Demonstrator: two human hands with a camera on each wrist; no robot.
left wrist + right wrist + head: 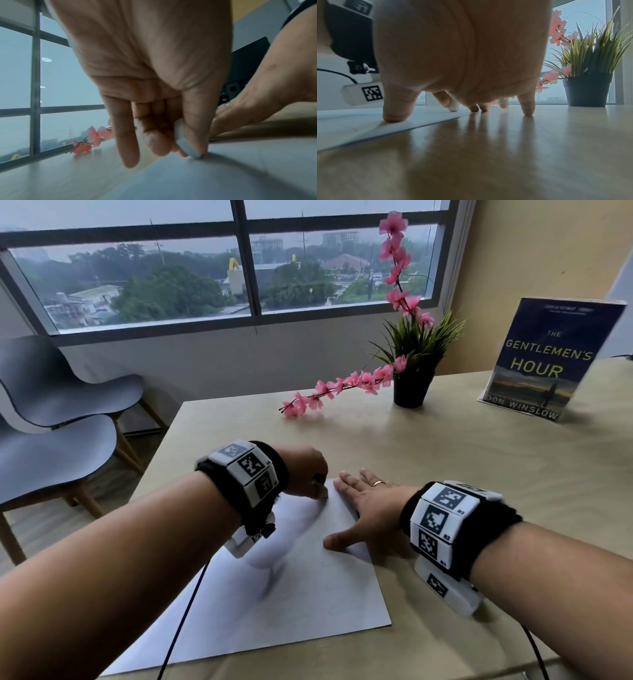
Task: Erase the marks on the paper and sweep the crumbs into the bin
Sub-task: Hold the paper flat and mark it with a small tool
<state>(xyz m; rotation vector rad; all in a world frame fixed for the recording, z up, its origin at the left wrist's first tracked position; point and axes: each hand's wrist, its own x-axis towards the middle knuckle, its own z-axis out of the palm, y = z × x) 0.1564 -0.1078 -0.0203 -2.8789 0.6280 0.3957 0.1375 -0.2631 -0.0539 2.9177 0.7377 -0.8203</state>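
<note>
A white sheet of paper [281,594] with faint pencil lines lies on the wooden table [479,474]. My left hand [308,470] pinches a white eraser [184,143] between thumb and fingers, its tip pressed on the paper's far corner [223,169]. The eraser [453,106] also shows in the right wrist view. My right hand [366,501] lies flat with fingers spread, thumb [395,112] on the paper's right edge [368,125] and the other fingertips [528,108] on the table. No bin or crumbs are visible.
A black pot [411,386] with green grass and a pink flower branch [329,395] stands at the back of the table. A book [548,361] stands upright at the back right. Two grey chairs [58,419] stand left of the table, below a window.
</note>
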